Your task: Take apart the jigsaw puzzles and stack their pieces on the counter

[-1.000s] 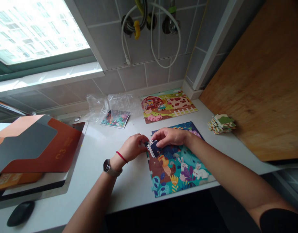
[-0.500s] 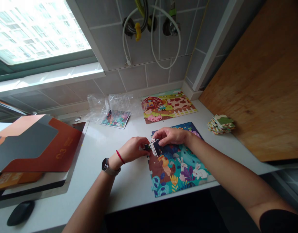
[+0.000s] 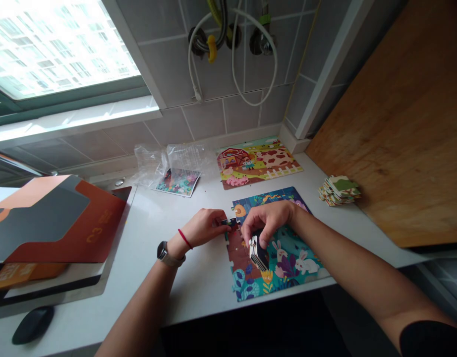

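Holding puzzle pieces [image 3: 258, 255], hands [image 3: 273, 219] over white tabletop [image 3: 199, 277], tiled wall [image 3: 202, 119], bright window [image 3: 61, 47]

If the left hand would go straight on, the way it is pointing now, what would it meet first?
Probably the rabbit puzzle, at its left edge, beside the left hand. Depth is unclear: if raised above it, the hand would likely meet the right hand instead.

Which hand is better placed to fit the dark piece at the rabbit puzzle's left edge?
Probably the left hand: it pinches the dark piece there, whereas the right hand holds a stack of pieces.
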A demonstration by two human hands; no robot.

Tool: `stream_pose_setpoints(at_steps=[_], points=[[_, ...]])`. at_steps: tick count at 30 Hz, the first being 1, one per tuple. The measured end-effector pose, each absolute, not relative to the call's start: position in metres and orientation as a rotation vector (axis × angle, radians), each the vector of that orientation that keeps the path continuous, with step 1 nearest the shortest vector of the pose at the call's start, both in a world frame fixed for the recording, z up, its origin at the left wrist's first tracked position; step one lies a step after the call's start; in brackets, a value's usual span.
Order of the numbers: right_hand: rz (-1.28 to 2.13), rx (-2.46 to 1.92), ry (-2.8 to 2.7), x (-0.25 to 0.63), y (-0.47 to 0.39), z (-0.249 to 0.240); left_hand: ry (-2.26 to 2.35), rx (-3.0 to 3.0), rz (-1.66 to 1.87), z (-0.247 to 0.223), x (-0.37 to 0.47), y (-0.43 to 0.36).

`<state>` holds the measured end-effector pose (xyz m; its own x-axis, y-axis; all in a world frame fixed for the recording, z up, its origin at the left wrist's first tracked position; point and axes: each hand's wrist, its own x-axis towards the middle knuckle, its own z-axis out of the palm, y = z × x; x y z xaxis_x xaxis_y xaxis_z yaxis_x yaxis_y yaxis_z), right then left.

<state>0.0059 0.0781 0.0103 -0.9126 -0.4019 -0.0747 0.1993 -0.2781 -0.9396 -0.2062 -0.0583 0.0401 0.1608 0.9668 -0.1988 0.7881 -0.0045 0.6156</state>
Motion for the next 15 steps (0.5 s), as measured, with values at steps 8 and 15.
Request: stream_pose_setpoints(at_steps=[8,15], points=[[-1.968,-0.223,1.534,-0.005,0.053,0.028,1.601,1.865,0.361,0.045,-0.205,-0.059],[-1.951,-0.24,1.58,-0.002,0.052,0.03,1.512,1.918,0.421,0.046,-0.205,-0.063]])
